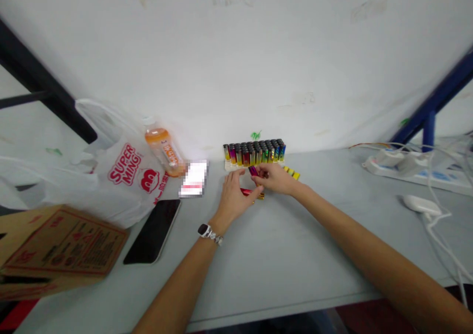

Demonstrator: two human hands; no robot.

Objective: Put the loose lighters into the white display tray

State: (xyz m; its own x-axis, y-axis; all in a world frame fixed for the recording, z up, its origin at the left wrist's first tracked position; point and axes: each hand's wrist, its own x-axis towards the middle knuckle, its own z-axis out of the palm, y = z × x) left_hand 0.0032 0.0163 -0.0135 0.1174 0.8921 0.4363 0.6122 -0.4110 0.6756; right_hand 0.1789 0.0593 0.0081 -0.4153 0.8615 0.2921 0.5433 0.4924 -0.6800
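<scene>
Against the wall stands a white tray (232,167) of upright lighters (254,152), packed in rows, with black tops and shiny coloured bodies. Just in front of it, my right hand (275,178) pinches a purple lighter (253,171) between thumb and fingers. My left hand (236,196) rests on the table to its left, fingers curved and thumb spread apart. Red and gold lighters (247,192) lie between that thumb and the fingers, partly hidden. Whether the left hand presses on them is hard to see. Yellow pieces (291,172) lie behind my right wrist, partly covered.
To the left are a black phone (153,231), a cardboard box (66,250), a white plastic bag (121,176), an orange drink bottle (166,151) and a white card (194,178). A power strip (417,169) with cables and a white plug (421,205) are on the right.
</scene>
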